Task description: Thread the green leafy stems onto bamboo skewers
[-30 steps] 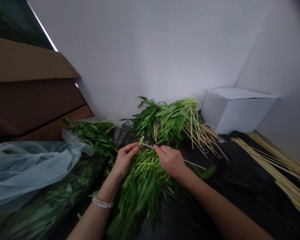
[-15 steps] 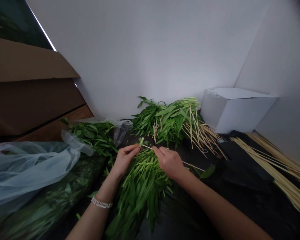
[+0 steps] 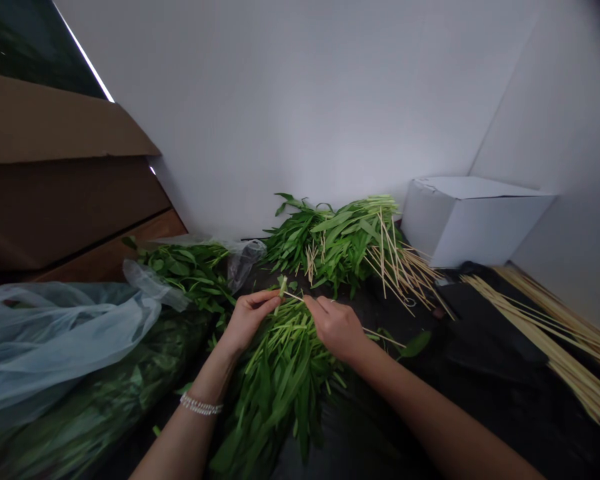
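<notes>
My left hand [image 3: 253,319] pinches a short pale-green stem [image 3: 283,287] upright between thumb and fingertips. My right hand [image 3: 336,327] is closed around a thin wooden skewer [image 3: 391,340]. One end of the skewer reaches left to the stem; whether it has pierced the stem I cannot make out. The other end sticks out to the right behind my hand. Below both hands lies a pile of long-leaved greens [image 3: 285,380], stems toward the far side and leaves toward me.
More leafy greens [image 3: 350,233] lie by the wall with loose skewers [image 3: 403,273] beside them. At left are a clear plastic bag [image 3: 65,340] around greens and a cardboard box [image 3: 65,207]. A white box [image 3: 490,220] and long skewers [image 3: 540,340] are at right.
My right hand has shifted slightly left with the skewer, toward the stem. The left hand keeps its pinch almost in place.
</notes>
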A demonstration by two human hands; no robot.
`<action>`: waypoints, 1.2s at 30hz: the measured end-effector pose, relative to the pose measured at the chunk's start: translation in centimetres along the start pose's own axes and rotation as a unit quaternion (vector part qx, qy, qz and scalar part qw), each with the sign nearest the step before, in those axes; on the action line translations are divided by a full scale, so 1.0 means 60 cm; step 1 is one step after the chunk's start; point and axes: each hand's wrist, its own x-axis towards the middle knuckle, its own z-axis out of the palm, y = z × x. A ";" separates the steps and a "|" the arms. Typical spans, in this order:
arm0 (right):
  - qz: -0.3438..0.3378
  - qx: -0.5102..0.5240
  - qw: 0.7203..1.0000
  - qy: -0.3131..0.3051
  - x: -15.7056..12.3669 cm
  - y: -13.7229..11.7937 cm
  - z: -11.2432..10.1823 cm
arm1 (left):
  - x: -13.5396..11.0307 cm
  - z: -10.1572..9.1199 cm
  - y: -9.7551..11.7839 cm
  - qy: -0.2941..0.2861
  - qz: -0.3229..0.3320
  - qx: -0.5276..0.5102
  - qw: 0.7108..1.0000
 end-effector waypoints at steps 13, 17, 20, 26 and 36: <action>0.032 0.016 0.997 -0.076 0.001 -0.011 -0.001 | -0.002 0.009 0.002 -0.039 0.028 0.066 0.997; 0.044 0.025 0.996 -0.076 0.003 -0.012 -0.004 | -0.004 0.012 0.003 -0.067 0.041 0.087 0.993; 0.076 0.024 0.995 -0.066 0.006 -0.007 -0.007 | -0.002 0.008 0.006 -0.024 0.080 0.099 0.992; 0.148 0.022 0.987 -0.059 0.012 0.015 -0.015 | 0.002 -0.001 0.016 0.083 0.165 0.134 0.974; 0.215 0.012 0.976 -0.020 0.019 0.042 -0.025 | -0.005 0.000 0.020 0.047 0.128 0.169 0.976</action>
